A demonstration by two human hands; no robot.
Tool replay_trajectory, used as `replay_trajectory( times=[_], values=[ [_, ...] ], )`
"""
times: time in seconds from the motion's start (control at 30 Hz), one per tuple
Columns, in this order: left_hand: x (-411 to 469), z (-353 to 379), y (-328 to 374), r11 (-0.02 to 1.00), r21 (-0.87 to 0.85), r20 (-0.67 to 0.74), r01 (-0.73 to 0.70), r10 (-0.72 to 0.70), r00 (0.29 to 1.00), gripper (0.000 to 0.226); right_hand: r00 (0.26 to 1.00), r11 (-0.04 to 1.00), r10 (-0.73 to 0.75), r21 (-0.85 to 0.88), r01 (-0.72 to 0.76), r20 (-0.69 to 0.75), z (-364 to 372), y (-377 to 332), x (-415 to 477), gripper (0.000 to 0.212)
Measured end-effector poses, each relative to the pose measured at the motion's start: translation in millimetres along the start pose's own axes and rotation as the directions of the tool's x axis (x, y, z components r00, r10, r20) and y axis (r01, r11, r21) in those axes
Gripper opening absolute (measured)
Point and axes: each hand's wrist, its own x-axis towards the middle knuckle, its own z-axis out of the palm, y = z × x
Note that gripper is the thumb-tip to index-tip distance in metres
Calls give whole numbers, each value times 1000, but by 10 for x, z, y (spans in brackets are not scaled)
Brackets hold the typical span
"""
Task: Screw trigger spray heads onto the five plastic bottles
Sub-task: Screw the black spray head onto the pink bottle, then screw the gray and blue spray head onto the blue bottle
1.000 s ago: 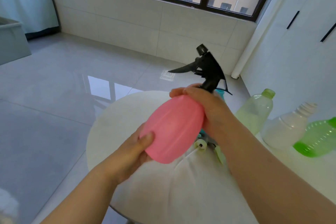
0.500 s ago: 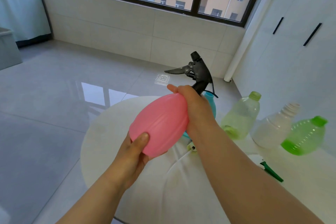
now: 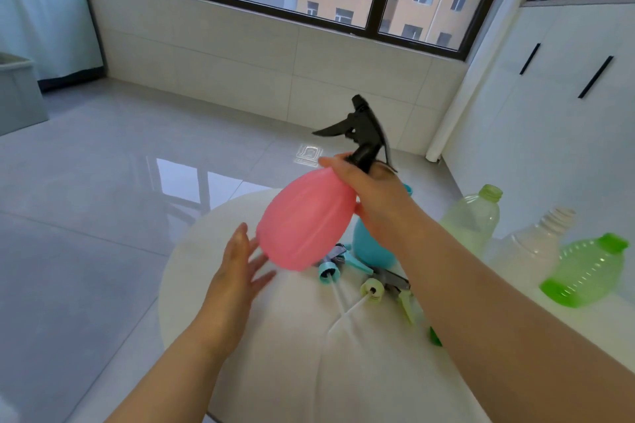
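A pink bottle [image 3: 304, 221] with a black trigger spray head [image 3: 362, 130] on its neck hangs tilted above the white round table [image 3: 275, 354]. My right hand [image 3: 372, 196] grips it around the neck and shoulder. My left hand [image 3: 237, 271] is off the bottle, just below its base, fingers spread. Behind the pink bottle stands a blue bottle [image 3: 372, 247]. A teal spray head [image 3: 331, 268] and a pale green spray head [image 3: 385, 292] lie loose on the table with their tubes. To the right lie a light green bottle [image 3: 472, 218], a clear bottle [image 3: 529, 247] and a bright green bottle [image 3: 587, 273].
A white cabinet [image 3: 556, 96] with black handles stands to the right of the table. Glossy grey tiled floor [image 3: 103, 199] lies to the left and beyond, with a window wall at the back. A small green part [image 3: 434, 336] peeks out beside my right forearm.
My left hand has let go of the pink bottle's base and opened. My right hand alone now holds the bottle, a little higher and to the right.
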Motion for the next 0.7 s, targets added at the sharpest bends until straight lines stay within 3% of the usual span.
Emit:
replay_trajectory(
  times=[0.07, 0.17, 0.27, 0.33, 0.5, 0.57, 0.7],
  values=[
    [18, -39, 12, 952, 294, -145, -82, 129, 981, 54, 990, 993, -85, -95, 75, -111, 55, -47, 145, 8],
    [47, -152, -47, 692, 711, -65, -128, 245, 967, 57, 976, 969, -157, -216, 122, -150, 179, 9, 349, 7],
    [68, -173, -172, 256, 963, 69, -91, 95, 993, 67, 975, 958, -163, -261, 120, -149, 277, 183, 525, 16],
    [69, -169, -242, 115, 989, 88, -92, 41, 995, 70, 975, 950, -167, -288, 118, -150, 326, 283, 604, 25],
    [69, -190, -325, 1, 989, 147, -147, -3, 989, 66, 973, 923, -156, -377, 82, -169, 396, 438, 711, 28],
    [78, -192, -327, -15, 989, 145, -146, -11, 989, 65, 972, 903, -142, -427, 50, -185, 385, 441, 744, 19],
    [71, -185, -322, -15, 989, 144, -144, -16, 990, 65, 979, 853, -98, -522, -9, -177, 358, 416, 774, 25]
  ],
)
